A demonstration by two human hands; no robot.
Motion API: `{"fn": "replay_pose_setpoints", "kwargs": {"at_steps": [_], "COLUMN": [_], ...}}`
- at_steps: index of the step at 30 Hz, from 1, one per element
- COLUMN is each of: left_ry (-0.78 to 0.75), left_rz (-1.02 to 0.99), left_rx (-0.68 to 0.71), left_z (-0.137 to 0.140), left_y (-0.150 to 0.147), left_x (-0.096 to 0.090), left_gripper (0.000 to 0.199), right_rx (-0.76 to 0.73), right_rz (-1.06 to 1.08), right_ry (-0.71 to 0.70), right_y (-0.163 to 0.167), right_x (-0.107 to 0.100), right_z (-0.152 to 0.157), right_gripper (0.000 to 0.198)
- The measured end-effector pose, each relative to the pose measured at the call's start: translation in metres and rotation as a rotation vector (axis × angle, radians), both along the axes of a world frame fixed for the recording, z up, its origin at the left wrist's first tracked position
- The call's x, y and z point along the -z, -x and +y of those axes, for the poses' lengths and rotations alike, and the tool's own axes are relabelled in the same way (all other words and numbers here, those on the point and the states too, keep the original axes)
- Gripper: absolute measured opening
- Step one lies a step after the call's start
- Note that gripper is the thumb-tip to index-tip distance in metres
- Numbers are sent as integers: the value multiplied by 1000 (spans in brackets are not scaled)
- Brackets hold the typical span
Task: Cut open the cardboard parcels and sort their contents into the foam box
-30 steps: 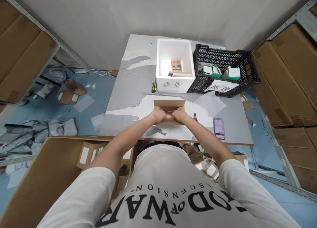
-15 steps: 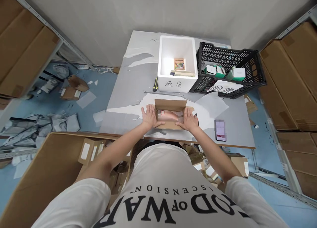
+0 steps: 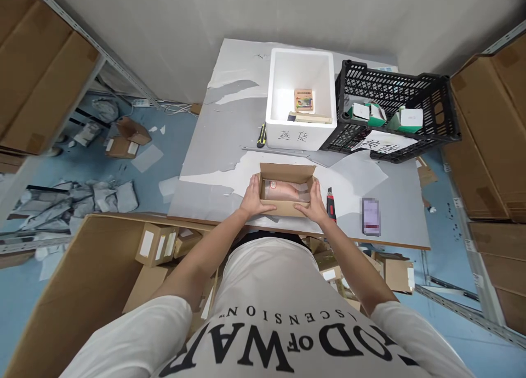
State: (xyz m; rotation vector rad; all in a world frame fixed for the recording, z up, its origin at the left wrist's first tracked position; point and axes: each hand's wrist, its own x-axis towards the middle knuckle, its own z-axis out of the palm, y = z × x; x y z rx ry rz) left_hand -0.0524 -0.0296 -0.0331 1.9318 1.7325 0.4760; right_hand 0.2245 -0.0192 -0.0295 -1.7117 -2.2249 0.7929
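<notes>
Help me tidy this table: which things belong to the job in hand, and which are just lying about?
Part of the job:
open cardboard box
pinkish item inside it
red knife, perhaps

Seemingly just lying or standing about:
yellow-and-black knife
phone
white bin
black basket

Counted at center frame: two hands (image 3: 255, 196), one open carton (image 3: 287, 172), one wrapped item (image 3: 281, 190) inside. On one table (image 3: 197, 159): two utility knives (image 3: 331, 205), one phone (image 3: 371, 216) at right; toward upper right, one white foam bin (image 3: 320, 140), one black crate (image 3: 435, 142).
</notes>
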Motion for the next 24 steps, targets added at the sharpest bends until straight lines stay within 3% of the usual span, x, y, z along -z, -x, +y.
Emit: {"fn": "replay_pose_setpoints", "kwargs": {"at_steps": [4, 6, 9, 12, 15, 19, 24], "left_ry": [5, 12, 18, 44, 92, 121, 149], "left_rz": [37, 49, 57, 92, 133, 147, 162], "left_rx": [-3, -6, -14, -20, -27, -44, -58], "left_z": [-1, -3, -5, -6, -5, -3, -1], "left_y": [1, 1, 1, 0, -1, -3, -5], "left_x": [-3, -3, -3, -5, -10, -14, -16], "left_gripper": [143, 143, 143, 142, 141, 138, 140], "right_rx": [36, -23, -214, -160, -61, -16, 77], "right_rz": [-243, -283, -259, -394, -528, -567, -585], "right_ry": [-100, -151, -19, 248, 452, 521, 523], "right_y": [11, 28, 64, 93, 100, 94, 108], "right_x": [-36, -56, -68, -54, -27, 2, 22], "right_z": [-1, 3, 18, 40, 63, 81, 87], "right_gripper": [94, 78, 63, 65, 73, 72, 70]}}
